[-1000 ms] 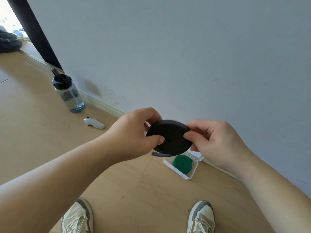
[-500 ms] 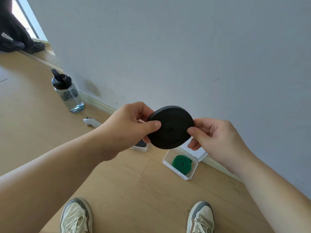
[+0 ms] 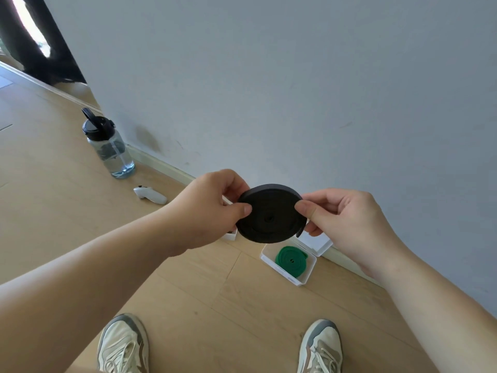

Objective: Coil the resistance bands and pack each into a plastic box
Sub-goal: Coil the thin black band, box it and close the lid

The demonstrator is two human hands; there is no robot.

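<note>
hands: left hand (image 3: 207, 211) and right hand (image 3: 347, 219) pinch opposite edges, thumbs on top | black coil (image 3: 271, 214): held in the air between the grips, tipped flatter than half a second ago, tail now by the right thumb, so winding looks done | box (image 3: 304, 278): below the right grip, holds green coil (image 3: 290, 258) | spare box (image 3: 231, 235): sliver under the left grip, likely next

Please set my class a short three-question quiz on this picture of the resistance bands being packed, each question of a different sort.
1. True or false: both the left hand and the right hand pinch the black coiled band.
2. What lies in the open plastic box? A. a red band B. a green coiled band C. a shoe
3. Fill in: the water bottle has a ____ cap.
Key: 1 true; 2 B; 3 black.
</note>
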